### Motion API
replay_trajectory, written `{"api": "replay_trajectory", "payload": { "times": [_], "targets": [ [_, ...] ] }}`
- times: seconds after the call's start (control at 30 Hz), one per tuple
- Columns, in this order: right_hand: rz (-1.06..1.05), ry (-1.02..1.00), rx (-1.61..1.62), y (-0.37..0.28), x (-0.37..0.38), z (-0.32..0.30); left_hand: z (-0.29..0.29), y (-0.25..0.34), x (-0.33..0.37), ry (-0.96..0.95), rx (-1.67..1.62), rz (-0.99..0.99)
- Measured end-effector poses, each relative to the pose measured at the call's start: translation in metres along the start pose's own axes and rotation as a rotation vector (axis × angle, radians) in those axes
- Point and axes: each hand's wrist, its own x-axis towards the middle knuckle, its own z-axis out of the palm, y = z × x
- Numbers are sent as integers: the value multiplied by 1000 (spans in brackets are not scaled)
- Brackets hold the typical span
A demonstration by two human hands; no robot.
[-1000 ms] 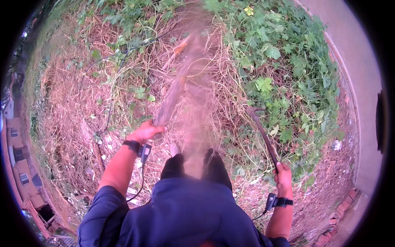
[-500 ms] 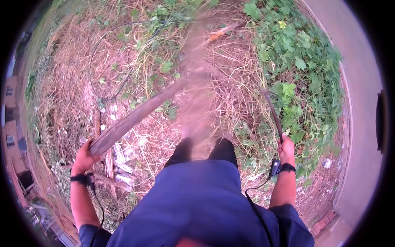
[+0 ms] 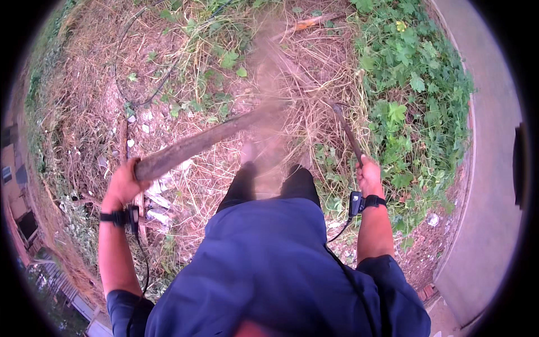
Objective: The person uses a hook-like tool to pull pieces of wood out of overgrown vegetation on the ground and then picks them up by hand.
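My left hand (image 3: pixel 124 182) is closed round the near end of a long weathered wooden pole (image 3: pixel 193 145). The pole slants away toward the middle, where a blurred smear across the view hides its far end. In my right hand (image 3: pixel 369 177) is the lower end of a slim dark stick-like tool (image 3: pixel 350 136), its fingers wrapped round it. The tool's tip bends to a small hook over dry stems (image 3: pixel 323 126); what kind of tool it is I cannot make out. Pole and tool are apart where they show.
Leafy green vines (image 3: pixel 418 84) grow along the right, beside a concrete strip (image 3: pixel 491 185). A dark cable (image 3: pixel 118 62) loops over dry grass at the upper left. Pale rubble (image 3: pixel 160 216) lies near my left hand. An orange-brown piece of wood (image 3: pixel 311 23) lies farther off.
My right hand has moved left and slightly up, bringing the hooked tip over the dry stems. My left hand has risen a little, and the pole lies flatter across the view.
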Motion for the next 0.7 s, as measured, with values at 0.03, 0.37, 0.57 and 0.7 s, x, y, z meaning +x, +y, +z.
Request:
{"api": "replay_trajectory", "payload": {
  "times": [0.03, 0.37, 0.57, 0.7],
  "targets": [
    [14, 5, 5, 4, -4, -3, -15, 10, 11, 6, -18, -14],
    [33, 43, 124, 23, -20, -39, -62, 123, 107, 635, -588, 374],
    [9, 113, 190, 23, -32, -68, -46, 204, 152, 806, -1010, 523],
    [3, 142, 177, 24, -35, -79, -43, 219, 134, 842, -905, 513]
  ]
}}
